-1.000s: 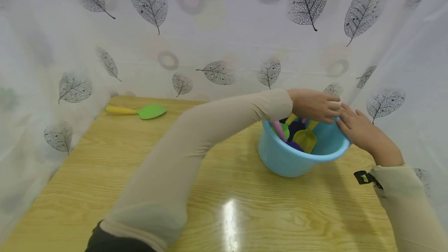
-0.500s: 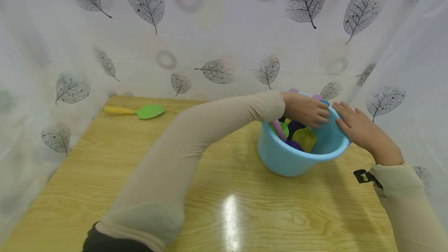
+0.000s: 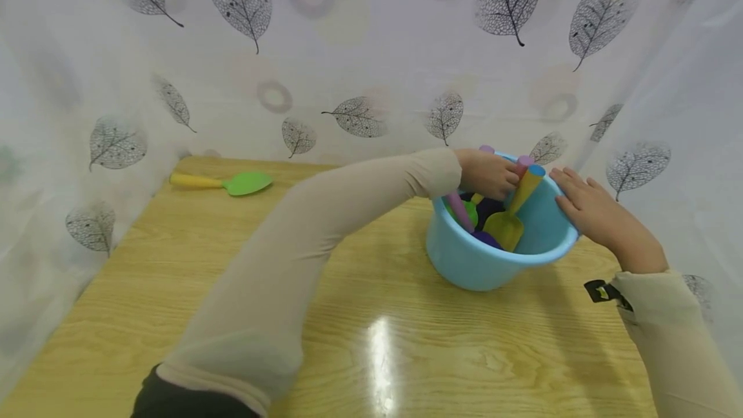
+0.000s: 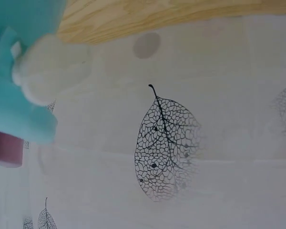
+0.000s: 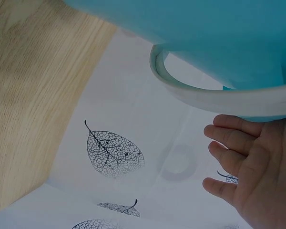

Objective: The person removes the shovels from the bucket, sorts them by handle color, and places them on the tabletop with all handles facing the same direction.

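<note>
A light blue bucket stands on the table at the right in the head view, holding several toy garden tools. My left hand is over its left half with fingers bent down among the tools; whether they grip one is hidden, and the left wrist view does not show the hand. Just right of those fingers leans a yellow shovel with a blue handle end. A purple-pink handle and a green tool lie at the bucket's left. With fairly straight fingers, my right hand rests on the bucket's right rim.
On the table's far left lies a green trowel with a yellow handle. A leaf-patterned curtain hangs behind and beside the wooden table. The right wrist view shows the bucket's white carrying handle just above my right fingers.
My left hand has moved left across the bucket from near the right hand, its fingers now more bent. The yellow shovel's handle has come into sight. My right hand stays at the rim.
</note>
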Demonstrator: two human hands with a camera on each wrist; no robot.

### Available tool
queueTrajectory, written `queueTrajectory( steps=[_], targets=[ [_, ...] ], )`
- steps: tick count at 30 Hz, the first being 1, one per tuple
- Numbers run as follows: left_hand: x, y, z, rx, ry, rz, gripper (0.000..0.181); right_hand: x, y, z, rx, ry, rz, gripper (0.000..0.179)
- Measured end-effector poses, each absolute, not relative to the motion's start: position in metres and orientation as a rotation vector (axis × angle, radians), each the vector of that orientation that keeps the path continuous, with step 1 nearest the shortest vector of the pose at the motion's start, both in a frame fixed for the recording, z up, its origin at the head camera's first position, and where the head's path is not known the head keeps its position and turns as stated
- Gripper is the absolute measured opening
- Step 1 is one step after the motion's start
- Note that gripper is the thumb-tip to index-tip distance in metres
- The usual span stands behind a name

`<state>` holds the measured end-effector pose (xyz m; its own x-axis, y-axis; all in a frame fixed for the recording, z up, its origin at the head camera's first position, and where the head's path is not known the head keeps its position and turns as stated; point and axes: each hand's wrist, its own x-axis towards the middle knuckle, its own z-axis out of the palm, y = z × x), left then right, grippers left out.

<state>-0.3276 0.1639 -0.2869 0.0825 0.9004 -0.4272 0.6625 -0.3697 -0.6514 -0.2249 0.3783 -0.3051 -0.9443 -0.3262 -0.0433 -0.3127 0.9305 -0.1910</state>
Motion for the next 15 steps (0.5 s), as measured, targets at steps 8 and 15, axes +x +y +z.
queueTrajectory(
  steps=[8, 15],
  targets=[
    [-0.334, 0.165, -0.297, -1.979, -1.492, 1.242, 0.043, -0.224, 0.378, -0.304, -0.511, 3.036, -0.298, 0.056],
    [-0.333, 0.166, -0.303, -1.968, -1.528, 1.241, 0.034, -0.223, 0.377, -0.305, -0.498, 3.032, -0.282, 0.056]
  ],
)
